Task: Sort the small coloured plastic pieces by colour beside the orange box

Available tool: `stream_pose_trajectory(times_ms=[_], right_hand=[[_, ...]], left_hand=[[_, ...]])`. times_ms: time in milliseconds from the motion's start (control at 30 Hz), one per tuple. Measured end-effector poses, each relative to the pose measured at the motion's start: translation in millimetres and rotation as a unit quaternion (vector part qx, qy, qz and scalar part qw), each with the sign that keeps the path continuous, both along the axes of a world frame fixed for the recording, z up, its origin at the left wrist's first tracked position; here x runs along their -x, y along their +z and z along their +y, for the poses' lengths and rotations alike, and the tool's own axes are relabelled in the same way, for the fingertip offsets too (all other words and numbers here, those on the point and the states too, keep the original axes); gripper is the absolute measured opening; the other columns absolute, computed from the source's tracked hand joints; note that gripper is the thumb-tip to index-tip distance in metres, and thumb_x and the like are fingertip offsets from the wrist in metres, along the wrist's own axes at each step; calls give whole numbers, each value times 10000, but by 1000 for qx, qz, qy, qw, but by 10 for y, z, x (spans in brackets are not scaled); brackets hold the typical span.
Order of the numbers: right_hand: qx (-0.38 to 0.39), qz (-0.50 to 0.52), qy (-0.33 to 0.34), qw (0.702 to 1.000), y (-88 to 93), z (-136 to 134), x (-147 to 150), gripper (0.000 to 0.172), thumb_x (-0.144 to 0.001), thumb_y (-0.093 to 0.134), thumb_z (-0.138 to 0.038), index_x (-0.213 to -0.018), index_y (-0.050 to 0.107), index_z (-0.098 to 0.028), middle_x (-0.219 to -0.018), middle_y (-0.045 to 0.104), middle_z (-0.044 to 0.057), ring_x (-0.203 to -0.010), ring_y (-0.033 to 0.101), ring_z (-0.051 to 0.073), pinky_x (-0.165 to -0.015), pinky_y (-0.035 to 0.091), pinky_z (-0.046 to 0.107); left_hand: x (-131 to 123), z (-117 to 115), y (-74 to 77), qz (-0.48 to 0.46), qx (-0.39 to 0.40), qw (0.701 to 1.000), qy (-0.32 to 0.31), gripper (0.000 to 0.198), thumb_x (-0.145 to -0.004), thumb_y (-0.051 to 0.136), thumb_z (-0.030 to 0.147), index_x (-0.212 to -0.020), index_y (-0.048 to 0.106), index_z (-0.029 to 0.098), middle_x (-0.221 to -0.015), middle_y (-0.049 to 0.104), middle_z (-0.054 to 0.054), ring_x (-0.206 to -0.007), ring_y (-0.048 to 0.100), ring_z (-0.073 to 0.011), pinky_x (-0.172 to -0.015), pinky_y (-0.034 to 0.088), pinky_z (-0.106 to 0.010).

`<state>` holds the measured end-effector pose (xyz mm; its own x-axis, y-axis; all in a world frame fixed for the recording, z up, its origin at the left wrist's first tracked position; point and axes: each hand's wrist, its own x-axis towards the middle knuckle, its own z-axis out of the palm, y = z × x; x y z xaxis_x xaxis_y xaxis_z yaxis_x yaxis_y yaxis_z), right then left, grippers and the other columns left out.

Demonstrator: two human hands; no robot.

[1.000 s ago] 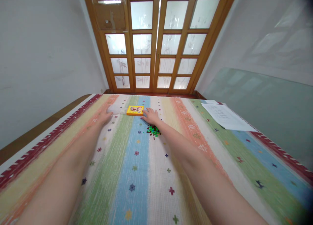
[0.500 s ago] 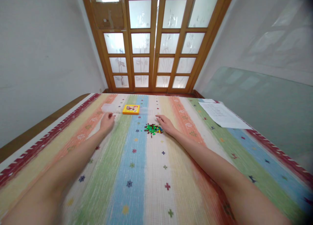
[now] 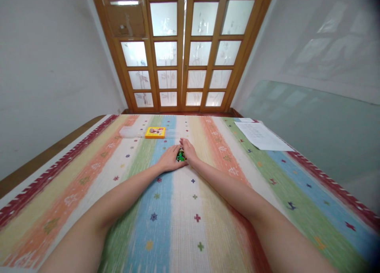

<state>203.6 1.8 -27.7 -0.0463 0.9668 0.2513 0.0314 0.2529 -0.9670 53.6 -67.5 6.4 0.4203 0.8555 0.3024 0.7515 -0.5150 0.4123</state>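
A heap of small building bricks (image 3: 181,155), mostly green with some dark pieces, lies on the striped tablecloth. My left hand (image 3: 171,158) curves around its left and near sides, with the thumb stretched along the front. From the right, my right hand (image 3: 189,151) is cupped against the heap, its fingers extended. The fingertips of both hands come close together at the far side. Part of the heap is hidden by the hands. Neither hand has lifted any pieces that I can see.
Beyond my left hand lies a yellow box (image 3: 155,133) with a picture on it. Clear plastic trays or lids (image 3: 130,132) lie beside it. Printed white sheets (image 3: 261,136) rest at the table's right. A wood-framed glass door (image 3: 182,67) stands behind the table.
My left hand has moved right and nearer, from beside the clear plastic to the bricks. My right hand has closed in on them from the right. The heap is gathered into a smaller patch.
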Motion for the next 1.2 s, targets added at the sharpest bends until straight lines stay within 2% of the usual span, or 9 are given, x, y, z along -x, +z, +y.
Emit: stream_pose_trajectory(times_ms=[100, 233, 300, 367, 467, 567, 767, 1000, 1200], right_hand=[[33, 103, -15, 994, 3, 68, -176, 551, -908, 505, -708, -1185, 680, -265, -1236, 703, 96, -1224, 642, 249, -1129, 477, 455], [44, 131, -47, 989, 41, 95, -614, 533, -873, 559, -714, -1102, 677, -247, -1180, 699, 110, -1149, 659, 260, -1066, 529, 461], [43, 131, -50, 989, 52, 91, -795, 547, -869, 568, -724, -1104, 669, -241, -1186, 692, 116, -1128, 665, 259, -1030, 554, 459], [44, 128, -48, 990, 59, 83, -902, 573, -874, 552, -741, -1115, 665, -233, -1184, 689, 120, -1109, 672, 257, -990, 577, 453], [50, 114, -46, 991, 75, 61, -931, 601, -881, 517, -762, -1113, 667, -228, -1166, 693, 126, -1074, 682, 258, -919, 603, 436], [54, 101, -43, 992, 107, 29, -900, 604, -888, 494, -768, -1091, 668, -226, -1141, 700, 127, -1043, 688, 255, -875, 609, 413], [55, 100, -35, 993, 140, -17, -897, 552, -899, 500, -730, -1051, 678, -231, -1093, 715, 118, -994, 696, 257, -835, 609, 404], [55, 91, -24, 994, 103, 12, -896, 542, -889, 507, -712, -1048, 671, -221, -1095, 710, 111, -943, 700, 235, -799, 599, 380], [56, 89, -16, 994, 142, -19, -894, 554, -868, 515, -728, -1037, 662, -221, -1097, 706, 117, -938, 698, 238, -786, 590, 379]], left_hand=[[-51, 1, -13, 26, 4, 1000, 5, 865, -918, 614, 666, -1591, 410, 163, -1607, 481, -185, -1485, 459, -345, -1258, 345, -493], [-172, -2, -48, 54, -12, 998, 29, 944, -882, 649, 697, -1614, 382, 164, -1607, 467, -189, -1485, 441, -361, -1256, 332, -492], [-287, 1, -57, 61, -30, 996, 49, 898, -873, 667, 691, -1576, 446, 178, -1550, 514, -186, -1441, 474, -367, -1233, 348, -491], [-416, 5, -60, 64, -44, 994, 80, 756, -884, 673, 663, -1472, 562, 200, -1467, 567, -173, -1376, 515, -364, -1193, 380, -486], [-578, 15, -50, 67, -52, 989, 119, 532, -915, 672, 591, -1300, 669, 223, -1329, 616, -155, -1259, 563, -349, -1102, 440, -474], [-673, 45, -25, 80, -59, 984, 145, 398, -950, 651, 521, -1197, 693, 212, -1228, 628, -158, -1178, 572, -340, -1024, 467, -470], [-731, 176, 21, 104, -55, 979, 170, 251, -1003, 582, 395, -1142, 686, 214, -1190, 620, -164, -1184, 543, -343, -967, 464, -469], [-670, 281, 38, 120, -65, 980, 145, 188, -1013, 546, 292, -1094, 698, 217, -1135, 634, -145, -1133, 557, -313, -926, 462, -445], [-670, 302, 45, 105, -56, 989, 92, 197, -1035, 536, 323, -1084, 704, 232, -1136, 635, -119, -1118, 567, -291, -936, 457, -429]])
